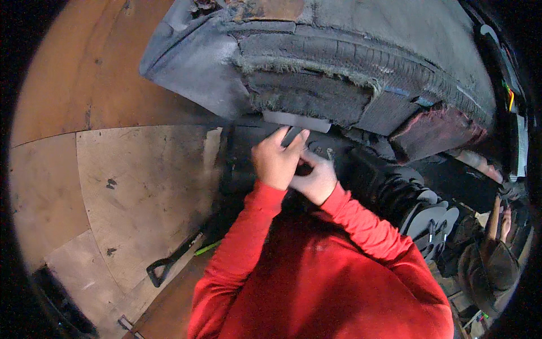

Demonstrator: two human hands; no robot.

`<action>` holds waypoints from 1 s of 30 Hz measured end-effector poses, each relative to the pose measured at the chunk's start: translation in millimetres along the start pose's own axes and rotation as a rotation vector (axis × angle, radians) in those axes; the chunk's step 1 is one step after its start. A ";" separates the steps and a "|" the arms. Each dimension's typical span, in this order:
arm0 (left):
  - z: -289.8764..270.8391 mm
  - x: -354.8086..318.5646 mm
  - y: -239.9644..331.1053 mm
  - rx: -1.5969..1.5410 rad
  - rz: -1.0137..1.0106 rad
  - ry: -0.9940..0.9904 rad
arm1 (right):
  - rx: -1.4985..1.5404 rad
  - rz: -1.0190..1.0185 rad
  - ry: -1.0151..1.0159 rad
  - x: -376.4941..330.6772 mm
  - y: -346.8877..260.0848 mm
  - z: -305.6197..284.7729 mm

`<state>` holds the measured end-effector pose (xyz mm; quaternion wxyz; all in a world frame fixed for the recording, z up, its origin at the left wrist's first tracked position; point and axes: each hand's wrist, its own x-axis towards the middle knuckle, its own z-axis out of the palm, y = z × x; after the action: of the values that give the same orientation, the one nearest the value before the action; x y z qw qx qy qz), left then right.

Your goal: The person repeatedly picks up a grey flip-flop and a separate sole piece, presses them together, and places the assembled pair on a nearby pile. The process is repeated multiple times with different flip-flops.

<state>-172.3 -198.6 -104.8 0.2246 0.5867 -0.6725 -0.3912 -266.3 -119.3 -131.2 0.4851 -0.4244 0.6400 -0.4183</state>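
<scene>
My left hand (272, 162) and my right hand (317, 179) meet in front of me, just below a padded edge covered in worn grey cloth (316, 93). The left fingers and thumb close around a small dark-grey piece (291, 137), whose kind I cannot make out. Pressed close beside it, the right hand has its fingers curled, slightly blurred and partly behind the left. What they grip is hidden. A pale grey flat strip (297, 121) shows under the cloth edge, right above the left fingertips.
Grey flip-flops (433, 219) stand in a row at the right. A dark red cloth (432, 133) hangs from the padded edge. A black handle (160, 272) lies on wooden boards (141, 186) at the left. Another person's hand (506, 222) shows at the far right.
</scene>
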 end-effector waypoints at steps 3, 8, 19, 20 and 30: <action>23.1 -4.5 -7.0 -0.332 0.006 0.093 | -0.447 -0.160 0.050 -0.2 6.0 -23.9; 39.5 -45.9 -18.0 -1.197 -0.123 0.044 | -1.124 -0.493 0.320 -6.2 11.4 -38.9; -100.4 -68.3 40.6 -0.997 0.154 -0.013 | 0.092 0.027 -0.206 -92.3 1.5 -49.3; -100.5 -61.6 50.8 -1.001 0.217 -0.043 | 0.097 -0.112 -0.179 -93.3 0.3 -49.9; -30.3 -99.3 5.8 -0.994 -0.312 -0.630 | 0.498 -0.186 0.345 -66.2 -42.7 -70.2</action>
<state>-131.9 -110.7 -66.7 0.2019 0.3593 -0.3496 -0.8414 -317.8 -60.1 -60.6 0.4179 -0.2719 0.5491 -0.6707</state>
